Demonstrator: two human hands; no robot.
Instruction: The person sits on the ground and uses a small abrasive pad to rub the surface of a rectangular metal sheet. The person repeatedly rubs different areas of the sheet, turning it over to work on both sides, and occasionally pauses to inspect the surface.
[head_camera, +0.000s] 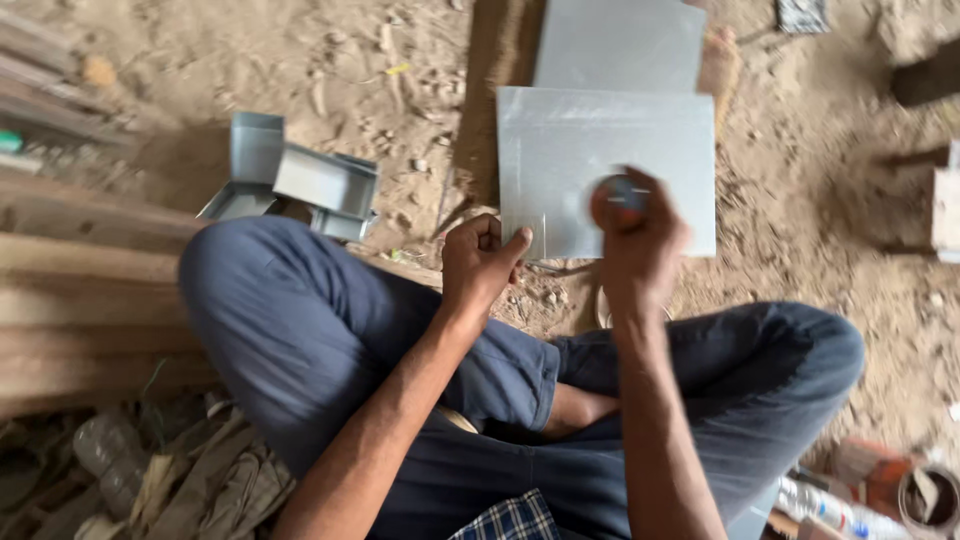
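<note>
I sit cross-legged on sandy ground in dark blue trousers. A flat grey metal sheet (600, 150) lies on the sand in front of my knees. My left hand (480, 262) grips the sheet's near edge, thumb on top. Over the sheet's lower middle, my right hand (640, 238) is closed around a small round object (620, 190), blurred, with a dark rim. A second grey sheet (620, 42) lies just beyond, partly under the first.
Folded grey metal box pieces (300, 178) lie at the left by my knee. Wooden planks (70, 290) run along the left. A plastic bottle (825, 505) and a can (930, 497) sit at the lower right. Rags (190, 480) lie at the lower left.
</note>
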